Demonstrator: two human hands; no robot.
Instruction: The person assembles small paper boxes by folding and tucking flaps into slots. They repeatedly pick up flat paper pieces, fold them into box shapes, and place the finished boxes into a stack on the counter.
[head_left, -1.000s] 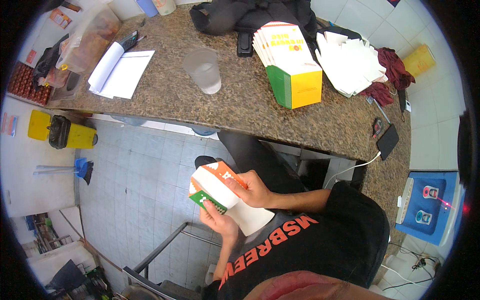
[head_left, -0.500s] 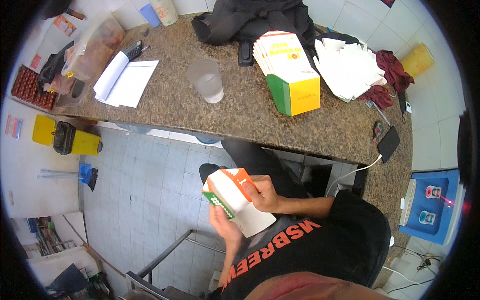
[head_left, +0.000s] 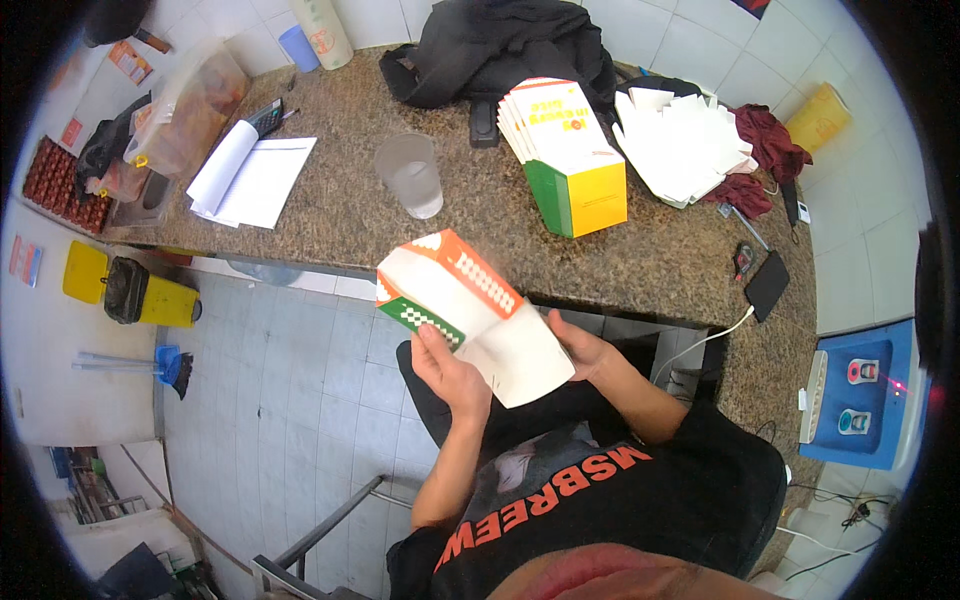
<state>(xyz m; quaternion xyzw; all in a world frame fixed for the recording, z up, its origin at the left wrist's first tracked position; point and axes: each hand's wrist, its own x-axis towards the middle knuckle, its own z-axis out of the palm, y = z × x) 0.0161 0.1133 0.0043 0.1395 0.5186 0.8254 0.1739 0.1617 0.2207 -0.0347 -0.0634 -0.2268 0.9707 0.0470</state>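
Note:
A folding paperboard food box [head_left: 520, 352], orange and green outside and white inside, is held up in front of the counter's edge with its long white flap spread toward me. My left hand [head_left: 452, 378] grips its green side wall, thumb on the outside. At the flap's right edge, my right hand [head_left: 582, 350] is closed on the board, its fingers partly hidden behind it. On the counter beyond, several nested boxes [head_left: 575, 150] in yellow, green and white form a stack. To their right lies a loose pile of white paperboard pieces [head_left: 680, 145].
The speckled stone counter [head_left: 340, 200] also bears a clear plastic cup [head_left: 412, 178], a notepad [head_left: 262, 180], a black bag [head_left: 505, 50] and a phone on a white cable [head_left: 768, 286]. A metal rail [head_left: 325, 535] stands at my lower left. A blue water dispenser [head_left: 865, 400] is at right.
Both hands have raised the box toward the counter. My right hand has shifted from the orange side to the flap's right edge, and the flap is more fully in view.

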